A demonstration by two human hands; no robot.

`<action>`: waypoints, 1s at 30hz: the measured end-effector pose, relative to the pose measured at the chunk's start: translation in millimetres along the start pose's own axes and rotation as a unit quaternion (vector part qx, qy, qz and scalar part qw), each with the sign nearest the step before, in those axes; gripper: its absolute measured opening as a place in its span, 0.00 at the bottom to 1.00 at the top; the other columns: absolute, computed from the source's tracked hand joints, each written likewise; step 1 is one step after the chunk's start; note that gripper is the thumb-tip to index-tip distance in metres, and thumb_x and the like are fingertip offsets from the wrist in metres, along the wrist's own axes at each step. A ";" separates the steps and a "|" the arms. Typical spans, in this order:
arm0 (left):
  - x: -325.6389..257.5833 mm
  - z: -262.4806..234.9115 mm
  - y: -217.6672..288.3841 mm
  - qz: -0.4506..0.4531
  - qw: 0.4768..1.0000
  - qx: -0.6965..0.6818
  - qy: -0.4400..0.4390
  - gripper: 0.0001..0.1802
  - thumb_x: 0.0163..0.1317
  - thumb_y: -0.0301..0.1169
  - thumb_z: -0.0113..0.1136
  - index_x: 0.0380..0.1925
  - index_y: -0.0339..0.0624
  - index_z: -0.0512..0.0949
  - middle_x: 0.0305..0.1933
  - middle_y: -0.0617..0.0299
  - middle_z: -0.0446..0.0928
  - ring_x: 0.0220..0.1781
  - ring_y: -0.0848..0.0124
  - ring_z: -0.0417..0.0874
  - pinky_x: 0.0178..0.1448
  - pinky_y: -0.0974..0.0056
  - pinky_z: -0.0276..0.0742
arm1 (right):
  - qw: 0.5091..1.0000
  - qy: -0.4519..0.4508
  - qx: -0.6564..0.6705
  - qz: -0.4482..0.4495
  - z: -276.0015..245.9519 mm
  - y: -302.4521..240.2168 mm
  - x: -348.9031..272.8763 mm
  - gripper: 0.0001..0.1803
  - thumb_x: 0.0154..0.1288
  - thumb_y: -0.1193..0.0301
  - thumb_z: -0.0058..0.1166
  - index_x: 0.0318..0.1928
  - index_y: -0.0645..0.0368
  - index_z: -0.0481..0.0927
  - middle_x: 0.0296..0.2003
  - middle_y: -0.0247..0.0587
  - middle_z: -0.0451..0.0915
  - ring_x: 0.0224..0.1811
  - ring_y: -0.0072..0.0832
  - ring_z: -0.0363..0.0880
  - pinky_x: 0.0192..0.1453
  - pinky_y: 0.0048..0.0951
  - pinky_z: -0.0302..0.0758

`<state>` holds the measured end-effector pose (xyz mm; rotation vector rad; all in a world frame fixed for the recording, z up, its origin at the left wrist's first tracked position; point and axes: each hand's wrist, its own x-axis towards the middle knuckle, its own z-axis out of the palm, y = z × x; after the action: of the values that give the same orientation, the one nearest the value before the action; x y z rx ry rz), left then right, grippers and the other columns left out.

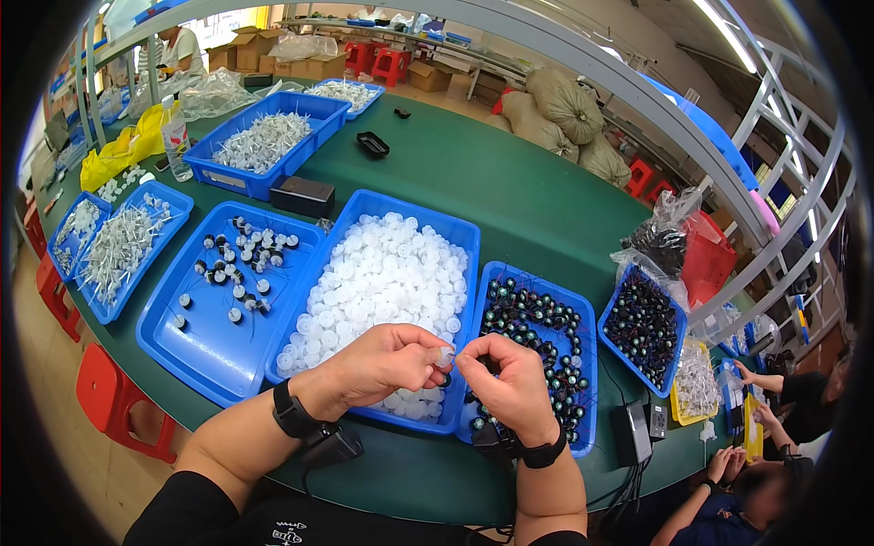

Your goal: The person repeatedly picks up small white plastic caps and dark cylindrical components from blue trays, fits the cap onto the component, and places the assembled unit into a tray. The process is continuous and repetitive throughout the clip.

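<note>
My left hand (pixel 382 364) pinches a small translucent white cap (pixel 445 356) over the near edge of a blue tray (pixel 473 238) heaped with several such caps. My right hand (pixel 512 382) meets it fingertip to fingertip, gripping a small dark part with thin wires that its fingers mostly hide. Under the right hand sits a blue tray (pixel 592 318) of dark round wired parts. Left of the cap tray, another blue tray (pixel 205 341) holds several assembled black-and-white pieces.
On the green table (pixel 528 191) stand more blue trays of white wired parts (pixel 264 141), a black box (pixel 302 195), yellow bags (pixel 127 146) and a bottle. Another tray of dark parts (pixel 643 325) sits right. A co-worker's hands (pixel 760 382) work at far right. Red stools (pixel 114 400) stand left.
</note>
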<state>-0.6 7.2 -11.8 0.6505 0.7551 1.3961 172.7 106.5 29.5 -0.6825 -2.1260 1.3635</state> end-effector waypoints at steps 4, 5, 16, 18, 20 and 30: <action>-0.6 0.9 0.6 0.002 1.000 0.000 -0.002 0.13 0.66 0.29 0.60 0.47 0.32 0.79 0.41 0.56 0.80 0.41 0.71 0.82 0.48 0.66 0.80 | 1.000 0.007 -0.014 -0.022 0.4 0.9 0.1 0.05 0.60 0.74 0.59 0.32 0.64 0.81 0.23 0.30 0.80 0.24 0.12 0.70 0.26 0.18 0.67; -0.5 0.7 0.1 0.002 1.000 -0.002 -0.003 0.13 0.66 0.29 0.60 0.47 0.32 0.79 0.41 0.56 0.80 0.41 0.71 0.82 0.48 0.67 0.80 | 0.999 0.012 -0.022 -0.032 1.3 0.1 -0.4 0.05 0.60 0.75 0.59 0.32 0.64 0.81 0.23 0.32 0.80 0.24 0.13 0.72 0.26 0.19 0.68; -1.6 7.1 4.1 0.021 0.996 0.064 0.054 0.13 0.63 0.23 0.58 0.47 0.32 0.77 0.37 0.59 0.79 0.36 0.76 0.79 0.39 0.72 0.77 | 0.980 0.062 -0.127 -0.139 8.3 -3.8 0.4 0.03 0.55 0.78 0.60 0.30 0.63 0.79 0.24 0.40 0.80 0.22 0.25 0.79 0.27 0.25 0.74; -5.4 10.4 6.3 0.025 0.993 0.109 0.039 0.13 0.63 0.23 0.58 0.47 0.31 0.77 0.36 0.60 0.79 0.35 0.77 0.78 0.39 0.72 0.77 | 0.976 0.066 -0.132 -0.162 10.2 -0.3 -0.6 0.03 0.54 0.78 0.59 0.30 0.63 0.79 0.24 0.40 0.80 0.22 0.25 0.78 0.26 0.25 0.73; -7.0 13.7 7.6 0.025 0.989 0.141 0.040 0.14 0.62 0.24 0.59 0.47 0.30 0.76 0.37 0.60 0.78 0.36 0.78 0.77 0.39 0.72 0.76 | 0.974 0.066 -0.135 -0.170 11.0 3.6 0.1 0.03 0.54 0.79 0.59 0.30 0.63 0.79 0.24 0.40 0.80 0.22 0.25 0.78 0.26 0.25 0.73; -3.7 11.8 -2.0 0.131 0.961 0.232 0.070 0.13 0.59 0.23 0.58 0.45 0.31 0.75 0.39 0.59 0.78 0.38 0.76 0.79 0.40 0.70 0.79 | 0.980 0.062 -0.113 -0.152 7.6 4.9 3.3 0.03 0.54 0.79 0.59 0.30 0.62 0.79 0.23 0.39 0.79 0.21 0.23 0.76 0.25 0.23 0.70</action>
<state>9.9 3.8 -5.9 1.0537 1.1613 1.5280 165.9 105.5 22.8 -0.4876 -2.1947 0.9059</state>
